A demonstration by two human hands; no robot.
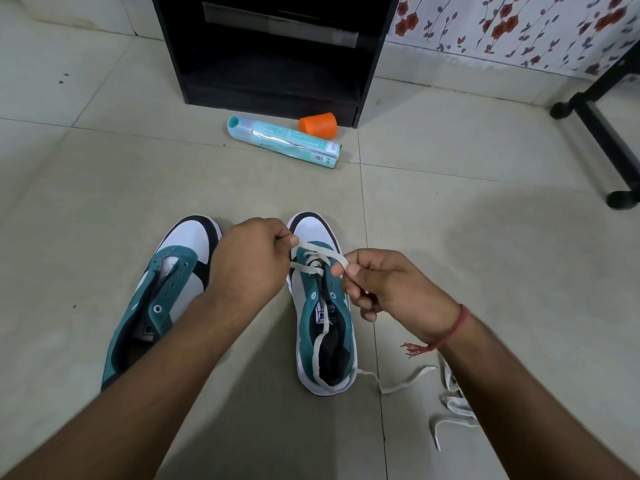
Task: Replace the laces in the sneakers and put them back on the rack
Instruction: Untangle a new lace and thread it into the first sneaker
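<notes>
On the tiled floor (450,209), an unlaced green-and-white sneaker (166,292) lies left, beside it the left hand (251,259) and right hand (384,289) each pinch the white lace (320,256) over the right sneaker (323,327).

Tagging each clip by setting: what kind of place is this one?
Probably a room in a home: pale tiled floor, floral wallpaper, and a low black rack against the wall, with sneakers being laced on the floor.

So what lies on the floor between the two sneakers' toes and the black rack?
In the head view, a teal spray can lies on its side there, with an orange cap beside it; the rest is bare tile.
</notes>
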